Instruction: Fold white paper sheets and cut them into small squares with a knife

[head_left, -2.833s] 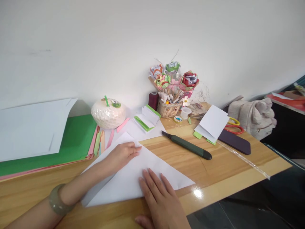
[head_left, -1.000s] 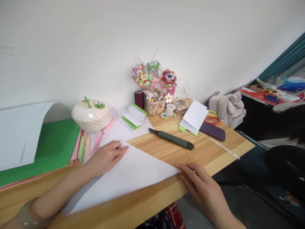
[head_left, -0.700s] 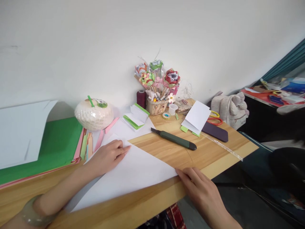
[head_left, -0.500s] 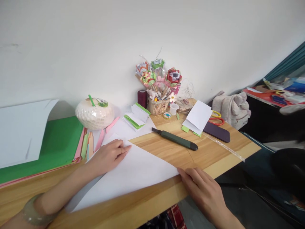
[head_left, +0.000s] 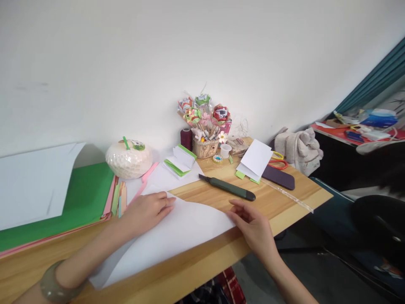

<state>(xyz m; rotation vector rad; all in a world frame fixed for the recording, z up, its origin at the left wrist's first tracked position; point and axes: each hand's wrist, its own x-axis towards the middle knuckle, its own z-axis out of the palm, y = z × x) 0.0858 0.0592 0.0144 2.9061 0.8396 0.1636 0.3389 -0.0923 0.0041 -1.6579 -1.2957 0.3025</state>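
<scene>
A large white sheet (head_left: 177, 230), folded over into a triangular shape, lies at the front of the wooden table, its folded edge bulging slightly upward. My left hand (head_left: 155, 211) rests on the sheet's upper left part, fingers bent and pressed together on the paper. At the sheet's right corner is my right hand (head_left: 249, 221), its thumb touching the corner and its fingers apart above it. A dark green utility knife (head_left: 229, 188) lies just behind the sheet, its blade end pointing left.
Green folder-like sheets (head_left: 88, 190) and white paper (head_left: 34, 181) lie left. Behind are a white textured ornament (head_left: 129, 159), a basket of paper flowers (head_left: 205, 148) and folded booklets (head_left: 255, 158). A dark phone (head_left: 278, 177) and scissors (head_left: 278, 164) sit right, near a bag (head_left: 299, 150).
My right hand has turned and its fingers have lifted and spread at the sheet's corner. The paper's upper edge now curves. The camera view has shifted slightly.
</scene>
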